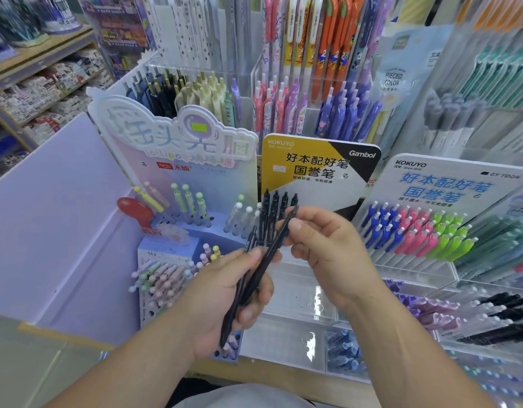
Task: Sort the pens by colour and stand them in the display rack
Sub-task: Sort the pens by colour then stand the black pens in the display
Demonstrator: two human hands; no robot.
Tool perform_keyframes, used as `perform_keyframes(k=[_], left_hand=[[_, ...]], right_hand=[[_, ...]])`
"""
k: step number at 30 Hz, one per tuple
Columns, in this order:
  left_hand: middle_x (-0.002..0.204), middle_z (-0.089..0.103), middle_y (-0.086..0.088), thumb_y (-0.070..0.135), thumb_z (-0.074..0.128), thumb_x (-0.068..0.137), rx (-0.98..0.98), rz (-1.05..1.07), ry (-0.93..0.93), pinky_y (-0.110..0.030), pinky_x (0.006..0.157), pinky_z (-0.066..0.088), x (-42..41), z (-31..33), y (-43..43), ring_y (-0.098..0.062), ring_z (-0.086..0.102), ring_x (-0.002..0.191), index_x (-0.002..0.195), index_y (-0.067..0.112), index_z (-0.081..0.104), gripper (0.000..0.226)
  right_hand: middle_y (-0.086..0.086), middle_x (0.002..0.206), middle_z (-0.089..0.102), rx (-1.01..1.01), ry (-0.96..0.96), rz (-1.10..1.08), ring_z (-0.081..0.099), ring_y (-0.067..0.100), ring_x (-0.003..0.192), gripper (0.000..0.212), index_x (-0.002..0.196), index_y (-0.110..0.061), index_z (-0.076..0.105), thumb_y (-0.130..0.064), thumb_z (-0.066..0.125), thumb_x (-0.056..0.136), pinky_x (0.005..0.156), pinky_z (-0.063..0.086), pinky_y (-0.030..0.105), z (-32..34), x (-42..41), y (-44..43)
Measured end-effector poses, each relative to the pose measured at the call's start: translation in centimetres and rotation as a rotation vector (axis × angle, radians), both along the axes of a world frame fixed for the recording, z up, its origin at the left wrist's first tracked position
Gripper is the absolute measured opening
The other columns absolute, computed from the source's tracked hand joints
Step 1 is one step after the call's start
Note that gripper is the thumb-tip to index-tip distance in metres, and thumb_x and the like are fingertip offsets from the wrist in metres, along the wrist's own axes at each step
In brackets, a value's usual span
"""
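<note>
Black pens (pixel 248 245): lying as a loose bundle in the left hand (pixel 225 298), low in the centre of the frame, its fingers curling round the barrels and clamping them against the palm.
Single pen (pixel 272 251): slanting from lower left to upper right across the bundle, black like the others.
Right hand (pixel 327 260): its fingers (pixel 297 226) are pinching the single pen's upper end, thumb against forefinger, the remaining ones hanging loosely curled.
Step in hand: probably drawing one pen free of the bundle for standing.
Doing it well: the left grip should be easing just enough for one barrel to slide out along its length, not sideways, so the others are not spilling; the pinch should be shifting toward mid-barrel before lowering.
Display rack (pixel 295 278): clear-walled, sitting just behind both hands, under a yellow and black card (pixel 319 169).
Standing black pens (pixel 279 204): showing upright above the hands, marking where this colour is going.
Risk: blue, pink and green pens (pixel 416 231) are standing at centre right, pastel pens (pixel 163 278) at lower left; black should be staying out of both.
</note>
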State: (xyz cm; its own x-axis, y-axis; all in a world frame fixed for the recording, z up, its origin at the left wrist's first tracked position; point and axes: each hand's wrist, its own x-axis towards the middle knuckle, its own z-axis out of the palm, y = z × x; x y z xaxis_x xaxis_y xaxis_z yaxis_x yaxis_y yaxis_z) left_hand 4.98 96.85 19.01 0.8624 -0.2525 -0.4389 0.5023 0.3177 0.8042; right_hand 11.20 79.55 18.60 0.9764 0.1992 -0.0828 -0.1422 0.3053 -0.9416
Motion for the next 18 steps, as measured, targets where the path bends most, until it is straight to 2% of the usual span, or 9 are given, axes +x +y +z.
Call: perform_keyframes(k=[3, 6, 9, 14, 18], left_hand=[[0.071, 0.056, -0.017, 0.040, 0.046, 0.097, -0.068, 0.064, 0.036, -0.023, 0.041, 0.017, 0.2, -0.7, 0.2, -0.017, 0.036, 0.037, 0.117, 0.013, 0.060, 0.037], [0.069, 0.054, -0.015, 0.035, 0.037, 0.103, -0.087, 0.170, 0.052, -0.019, 0.039, 0.020, 0.2, -1.1, 0.3, -0.019, 0.036, 0.036, 0.108, 0.013, 0.054, 0.028], [0.067, 0.052, -0.012, 0.030, 0.038, 0.102, -0.065, 0.245, 0.045, -0.021, 0.041, 0.019, 0.2, -1.1, 0.4, -0.019, 0.038, 0.038, 0.099, 0.015, 0.050, 0.019], [0.066, 0.051, -0.006, 0.024, 0.041, 0.103, 0.035, 0.270, -0.003, -0.020, 0.040, 0.025, 0.1, -1.1, 0.5, -0.016, 0.036, 0.043, 0.100, 0.012, 0.059, 0.022], [0.061, 0.043, -0.005, 0.023, 0.039, 0.104, 0.038, 0.291, -0.056, -0.023, 0.041, 0.028, 0.1, -1.0, 0.5, -0.016, 0.030, 0.043, 0.111, 0.013, 0.065, 0.029]], right_hand=[[0.009, 0.089, 0.074, -0.052, -0.100, -0.179, 0.066, 0.018, 0.073, 0.018, 0.101, -0.010, 0.068, -0.008, 0.071, 0.083, 0.063, 0.050, 0.028, 1.1, 1.1, -1.7], [0.002, 0.086, 0.074, -0.189, -0.245, -0.288, 0.067, 0.014, 0.074, 0.016, 0.097, -0.016, 0.068, -0.003, 0.067, 0.089, 0.065, 0.053, 0.024, 1.6, 1.7, -2.9], [0.002, 0.087, 0.072, -0.370, -0.330, -0.355, 0.069, 0.016, 0.079, 0.017, 0.098, -0.021, 0.067, -0.008, 0.071, 0.088, 0.073, 0.055, 0.027, 0.9, 2.3, -2.9], [-0.011, 0.085, 0.068, -0.584, -0.411, -0.379, 0.065, 0.010, 0.078, 0.025, 0.094, -0.037, 0.062, -0.015, 0.073, 0.088, 0.077, 0.058, 0.031, -0.5, 3.0, -1.6], [-0.016, 0.087, 0.068, -0.696, -0.458, -0.358, 0.065, 0.005, 0.079, 0.018, 0.103, -0.030, 0.066, -0.021, 0.071, 0.089, 0.076, 0.058, 0.035, -0.9, 2.9, -0.9]])
